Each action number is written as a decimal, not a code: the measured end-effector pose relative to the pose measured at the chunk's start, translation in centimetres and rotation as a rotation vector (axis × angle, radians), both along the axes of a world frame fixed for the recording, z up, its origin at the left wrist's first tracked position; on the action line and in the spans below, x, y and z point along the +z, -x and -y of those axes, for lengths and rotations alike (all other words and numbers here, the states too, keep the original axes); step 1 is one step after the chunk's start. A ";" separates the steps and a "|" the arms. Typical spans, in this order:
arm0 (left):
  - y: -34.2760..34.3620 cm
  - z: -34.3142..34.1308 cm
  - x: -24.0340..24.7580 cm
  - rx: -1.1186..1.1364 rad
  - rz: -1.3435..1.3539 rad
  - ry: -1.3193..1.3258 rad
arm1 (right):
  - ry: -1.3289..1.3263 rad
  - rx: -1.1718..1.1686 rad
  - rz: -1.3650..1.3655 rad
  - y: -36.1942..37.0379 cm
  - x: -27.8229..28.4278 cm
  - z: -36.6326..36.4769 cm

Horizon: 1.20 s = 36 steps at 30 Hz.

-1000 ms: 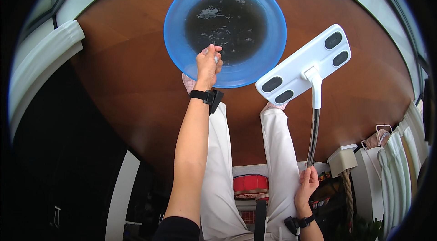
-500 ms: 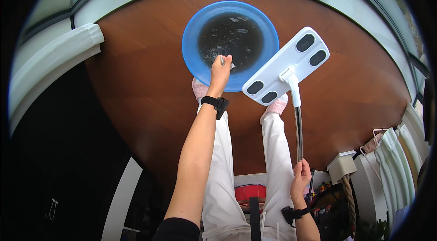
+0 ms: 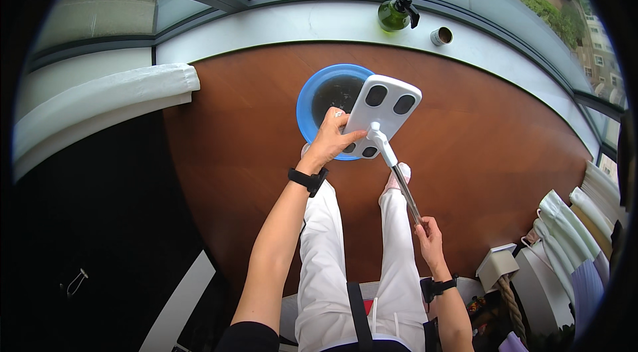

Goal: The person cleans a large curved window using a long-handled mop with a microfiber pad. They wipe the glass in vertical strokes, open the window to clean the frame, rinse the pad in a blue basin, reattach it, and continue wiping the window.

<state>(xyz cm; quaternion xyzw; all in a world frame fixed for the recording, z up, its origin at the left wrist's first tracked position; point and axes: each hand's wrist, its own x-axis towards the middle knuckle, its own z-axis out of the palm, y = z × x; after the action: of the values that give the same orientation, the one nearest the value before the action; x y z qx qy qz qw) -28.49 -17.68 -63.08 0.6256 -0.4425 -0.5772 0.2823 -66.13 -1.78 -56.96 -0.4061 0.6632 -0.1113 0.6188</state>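
Observation:
A flat mop with a white rectangular head (image 3: 384, 111) tilts over the right side of a blue basin (image 3: 306, 101) of dark, murky water. My left hand (image 3: 328, 138) grips the left edge of the head, thumb across its top face near the white joint, other fingers partly hidden behind. A small whitish bit shows at those fingers; I cannot tell what it is. Lower right, my right hand (image 3: 430, 239) is closed round the silver mop handle (image 3: 407, 194). Dark oval pads sit near the head's corners, one partly covered by my left hand.
Brown wooden floor (image 3: 492, 153) surrounds the basin, with my feet just behind it. On the white ledge (image 3: 266, 28) stand a green spray bottle (image 3: 393, 16) and a small cup (image 3: 440, 36). Hanging clothes (image 3: 565, 219) and a beige box (image 3: 497, 265) are at right.
My left hand has moved from above the basin water onto the mop head. The head has swung left and turned steeper, now covering part of the basin. The view has tilted up toward the windows.

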 end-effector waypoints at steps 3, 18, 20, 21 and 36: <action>0.2 -0.7 5.3 0.113 0.028 0.167 | -0.061 0.025 0.134 -1.4 1.8 2.6; 0.2 -4.0 26.7 0.169 0.471 0.575 | -0.102 0.231 0.382 -10.7 12.1 10.6; 0.7 -4.5 27.7 0.164 0.485 0.628 | -0.102 0.225 0.380 -11.1 12.1 10.8; 1.0 -4.9 28.0 0.172 0.488 0.595 | -0.085 0.256 0.364 -11.1 12.4 10.9; 0.9 -9.5 33.3 -0.071 0.359 0.548 | 0.208 0.245 0.440 -16.7 24.3 13.9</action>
<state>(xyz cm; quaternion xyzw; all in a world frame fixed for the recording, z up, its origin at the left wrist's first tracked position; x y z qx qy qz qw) -29.38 -8.23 -29.74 0.6022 -0.6456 -0.3267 0.3375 -49.42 -15.66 -32.64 -0.5108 0.4436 -0.1888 0.7118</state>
